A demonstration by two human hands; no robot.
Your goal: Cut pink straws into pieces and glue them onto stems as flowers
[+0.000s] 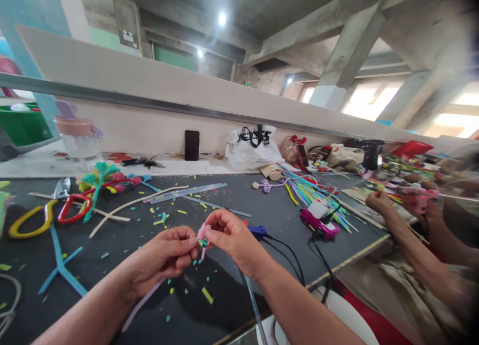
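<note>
My left hand (164, 258) and my right hand (237, 240) meet above the dark table. Between their fingertips they pinch a small pink pipe-cleaner flower (203, 231), with green and yellow bits just below it. A pale lilac pipe-cleaner stem (144, 305) runs down from under my left hand. Behind my right wrist lies a blue glue gun (257, 231), partly hidden by that hand, its black cord trailing right. Cut pipe-cleaner scraps (207, 295) are scattered below and around both hands.
Scissors with yellow and red handles (32, 220) lie left beside coloured pipe-cleaner flowers (99, 178). Clear glue sticks (187, 192) lie beyond my hands. Right are pipe-cleaner bundles (314, 190) and a magenta device with cords (320, 224). Farther right, a co-worker's hands hold a pink glue gun (421, 198).
</note>
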